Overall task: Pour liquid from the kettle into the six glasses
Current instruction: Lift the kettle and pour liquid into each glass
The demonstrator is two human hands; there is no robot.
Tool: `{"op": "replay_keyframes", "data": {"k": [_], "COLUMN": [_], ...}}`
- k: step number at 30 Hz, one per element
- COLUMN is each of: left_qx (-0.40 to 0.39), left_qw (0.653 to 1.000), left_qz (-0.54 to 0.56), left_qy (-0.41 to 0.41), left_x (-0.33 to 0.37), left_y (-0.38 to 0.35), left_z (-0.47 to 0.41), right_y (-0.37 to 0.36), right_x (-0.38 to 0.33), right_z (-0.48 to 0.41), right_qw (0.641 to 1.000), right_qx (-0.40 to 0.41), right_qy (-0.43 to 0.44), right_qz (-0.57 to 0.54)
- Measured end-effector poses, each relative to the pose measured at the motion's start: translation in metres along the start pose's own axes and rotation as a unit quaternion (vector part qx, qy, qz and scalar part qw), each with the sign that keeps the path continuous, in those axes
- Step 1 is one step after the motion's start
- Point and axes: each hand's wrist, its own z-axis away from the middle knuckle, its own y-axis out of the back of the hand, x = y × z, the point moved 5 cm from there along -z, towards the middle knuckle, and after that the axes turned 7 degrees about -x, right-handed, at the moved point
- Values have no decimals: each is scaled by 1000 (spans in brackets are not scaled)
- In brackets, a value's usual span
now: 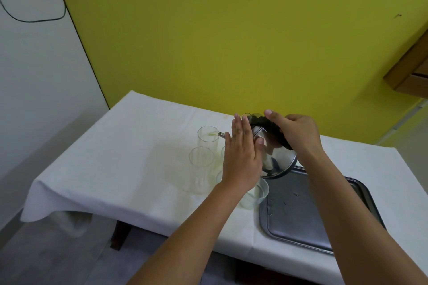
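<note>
So the kettle (275, 152) is held tipped to the left above the table (129, 169), its spout over the far glass (208, 134), and a thin yellowish stream is being poured into it. The handle is wrapped in a dark cloth and clamped in the grip of the right hand (294, 132); the left hand (240, 157) is laid flat and open against the kettle's side, steadying rather than holding.

Progress, as a guess: early-ish. The near-left glass (201, 157) looks pretty much empty. The others are mostly hidden behind the left hand, so their fill can't be told, and not all six can be counted. A wet metal tray (324, 227) sits to the right, unused.
</note>
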Motion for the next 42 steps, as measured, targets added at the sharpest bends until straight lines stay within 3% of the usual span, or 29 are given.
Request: {"op": "replay_keyframes", "data": {"k": [42], "left_qx": [68], "left_qw": [997], "left_qz": [22], "left_qy": [35], "left_x": [-6], "left_y": [-9], "left_z": [-15], "right_y": [-4], "right_x": [-31], "right_z": [-28], "right_qw": [991], "right_qx": [-31], "right_qy": [48], "right_qz": [120]}}
